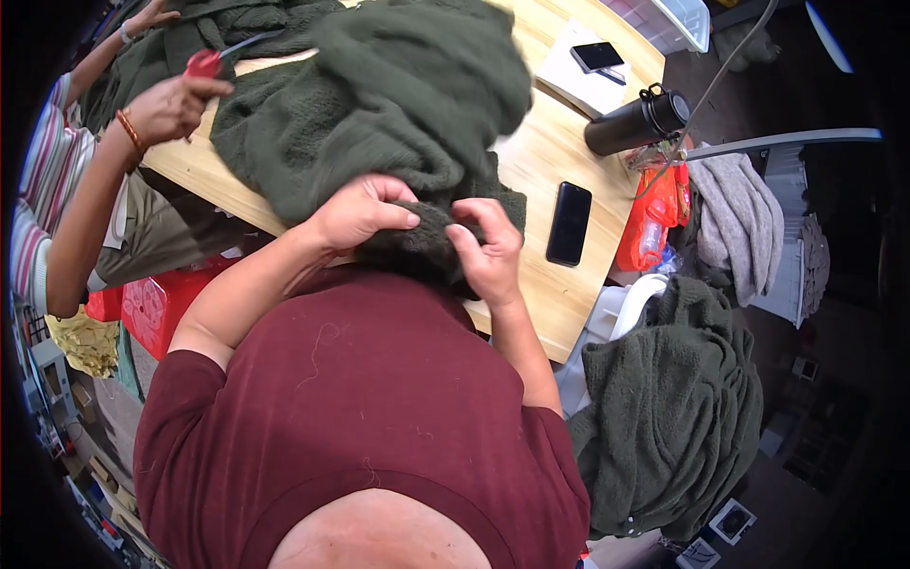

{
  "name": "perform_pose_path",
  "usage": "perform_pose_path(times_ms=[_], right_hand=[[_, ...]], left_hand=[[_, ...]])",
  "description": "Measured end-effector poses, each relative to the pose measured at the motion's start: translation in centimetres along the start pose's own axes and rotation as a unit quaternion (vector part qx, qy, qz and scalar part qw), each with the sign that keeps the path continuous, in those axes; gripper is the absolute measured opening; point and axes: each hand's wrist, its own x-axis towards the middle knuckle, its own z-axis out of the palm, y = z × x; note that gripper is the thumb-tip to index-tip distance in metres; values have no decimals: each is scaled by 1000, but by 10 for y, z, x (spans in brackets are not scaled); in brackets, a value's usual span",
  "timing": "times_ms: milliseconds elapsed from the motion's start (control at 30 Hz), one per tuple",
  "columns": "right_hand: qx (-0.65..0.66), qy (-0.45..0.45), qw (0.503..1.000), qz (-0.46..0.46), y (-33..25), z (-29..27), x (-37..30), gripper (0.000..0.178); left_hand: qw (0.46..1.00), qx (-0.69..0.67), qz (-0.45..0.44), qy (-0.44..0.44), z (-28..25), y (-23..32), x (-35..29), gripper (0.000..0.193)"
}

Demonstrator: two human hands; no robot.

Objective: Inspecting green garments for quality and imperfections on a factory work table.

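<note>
A dark green knitted garment (417, 95) lies bunched over the table's near side, its closest edge drawn up against my body. My left hand (365, 213) is closed on that edge, its thumb lying along the top of the fabric. Just to the right, my right hand (490, 248) pinches the same edge between thumb and curled fingers. A short folded stretch of knit spans the gap between both hands. The garment's far part is slightly blurred, and the fingertips under the cloth are hidden.
Across the left corner, another person's hand (171, 109) holds a red-handled tool (204, 64) with a thin shaft. On the wooden table (540, 142) are a black phone (570, 224), a black bottle (637, 123) and a smaller device (597, 57). More green knitwear (668, 408) fills a white bin at right.
</note>
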Motion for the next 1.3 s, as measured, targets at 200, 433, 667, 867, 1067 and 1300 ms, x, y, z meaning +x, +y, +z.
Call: perform_pose_path(times_ms=[200,433,667,867,1067,1300], right_hand=[[-50,-74,993,72,44,-36,-35,26],[-159,0,982,97,48,-40,-35,30],[-151,156,955,-200,-45,-36,-25,28],[-171,15,931,-322,-41,-9,2,39],[-197,49,929,-309,-31,1,0,36],[-177,63,964,-189,-27,10,4,29]], left_hand=[[996,-14,89,-26,-12,2,7,5],[993,-72,91,-39,-4,15,5,3],[992,-5,113,-49,28,35,-12,5],[988,47,120,-82,32,26,-6,5],[990,39,101,-86,19,20,-5,6],[979,122,161,-11,19,12,-5,6]])
